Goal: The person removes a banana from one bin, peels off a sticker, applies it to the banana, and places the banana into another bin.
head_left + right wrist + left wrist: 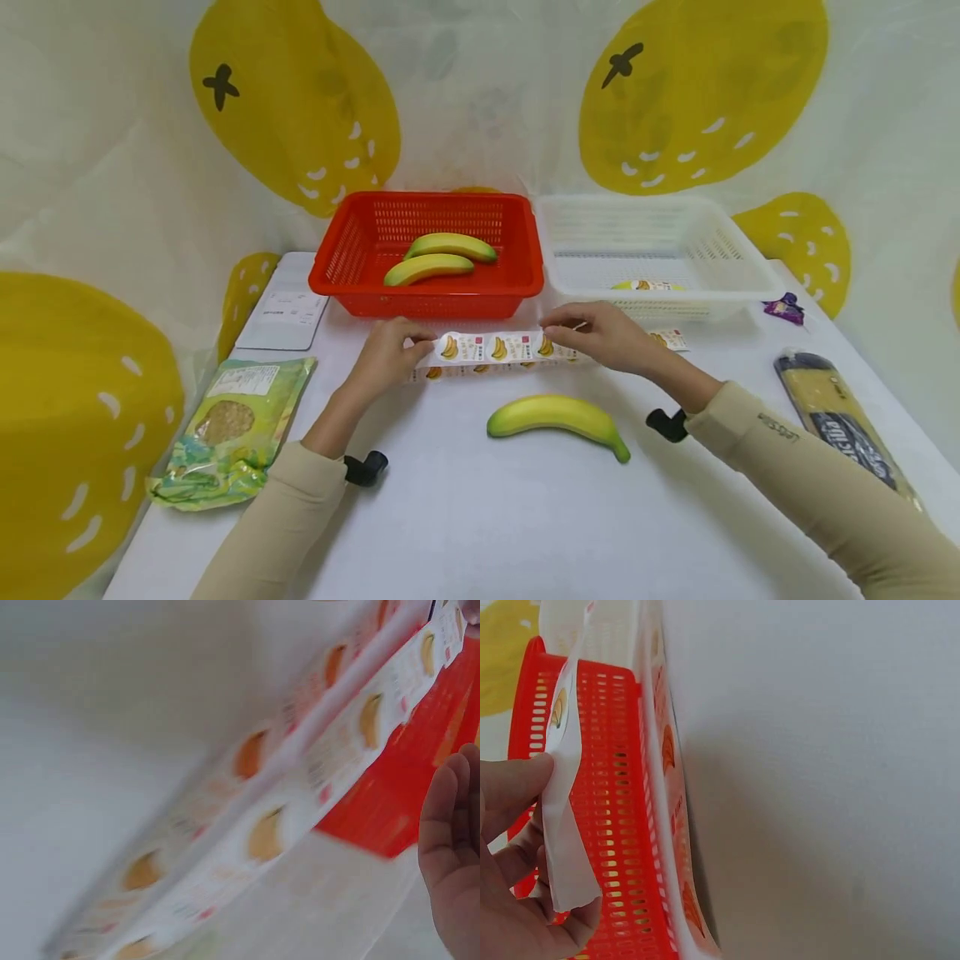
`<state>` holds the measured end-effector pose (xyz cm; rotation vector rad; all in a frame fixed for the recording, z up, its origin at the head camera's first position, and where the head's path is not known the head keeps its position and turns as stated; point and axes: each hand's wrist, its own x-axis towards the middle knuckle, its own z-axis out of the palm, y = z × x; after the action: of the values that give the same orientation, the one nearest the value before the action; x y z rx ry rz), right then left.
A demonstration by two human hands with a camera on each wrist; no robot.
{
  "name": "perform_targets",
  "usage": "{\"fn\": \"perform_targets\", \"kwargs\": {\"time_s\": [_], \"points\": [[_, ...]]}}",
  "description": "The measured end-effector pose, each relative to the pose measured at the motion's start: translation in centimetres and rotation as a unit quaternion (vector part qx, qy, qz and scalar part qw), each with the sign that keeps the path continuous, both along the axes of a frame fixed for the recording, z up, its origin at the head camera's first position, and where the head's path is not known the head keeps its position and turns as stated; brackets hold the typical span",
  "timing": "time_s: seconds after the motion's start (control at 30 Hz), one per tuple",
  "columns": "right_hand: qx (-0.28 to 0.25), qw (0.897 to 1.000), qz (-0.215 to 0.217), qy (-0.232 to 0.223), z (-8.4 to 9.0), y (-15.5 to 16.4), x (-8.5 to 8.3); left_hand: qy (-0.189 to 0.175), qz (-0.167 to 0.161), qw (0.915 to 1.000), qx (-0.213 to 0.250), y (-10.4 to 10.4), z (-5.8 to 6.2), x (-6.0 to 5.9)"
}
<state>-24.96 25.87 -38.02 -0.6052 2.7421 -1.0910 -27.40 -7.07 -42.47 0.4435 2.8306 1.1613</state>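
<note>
A strip of banana stickers (487,348) stretches across the table in front of the baskets, part of it raised and part lying below. My left hand (386,354) pinches its left end between thumb and fingers, as the left wrist view shows with the white backing (568,855). Over the strip's right part is my right hand (603,333), fingers loosely bent. In the right wrist view this hand (454,832) appears beside the printed strip (319,776), with a gap between them. One yellow banana with green ends (555,415) lies on the table nearer to me.
Two bananas (438,265) lie in a red basket (420,302). Right of it, a white basket (712,295) holds a banana bearing a sticker (648,285). A green food bag (232,417) and white card (285,304) lie left; a purple wrapper (784,308) and brown packet (840,417) right.
</note>
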Motion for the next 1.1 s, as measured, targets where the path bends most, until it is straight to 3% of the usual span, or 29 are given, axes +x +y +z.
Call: {"fn": "perform_targets", "kwargs": {"time_s": [0.17, 0.33, 0.6, 1.1], "points": [[0.009, 0.997, 0.061, 0.048, 0.3, -5.3, -2.0, 0.058, -0.014, 0.9981, -0.010, 0.1, -0.1, 0.4], [0.074, 0.988, 0.099, 0.094, -0.5, -9.1, -3.3, 0.089, -0.022, 0.9955, -0.023, 0.4, -0.2, 0.7], [0.112, 0.985, 0.103, 0.075, -1.2, -11.4, -4.3, 0.071, -0.014, 0.9971, -0.024, 0.2, 0.0, 1.3], [0.137, 0.980, 0.117, 0.083, -1.3, -11.5, -4.2, 0.057, -0.019, 0.9982, 0.001, 0.2, -0.3, 1.3]]}}
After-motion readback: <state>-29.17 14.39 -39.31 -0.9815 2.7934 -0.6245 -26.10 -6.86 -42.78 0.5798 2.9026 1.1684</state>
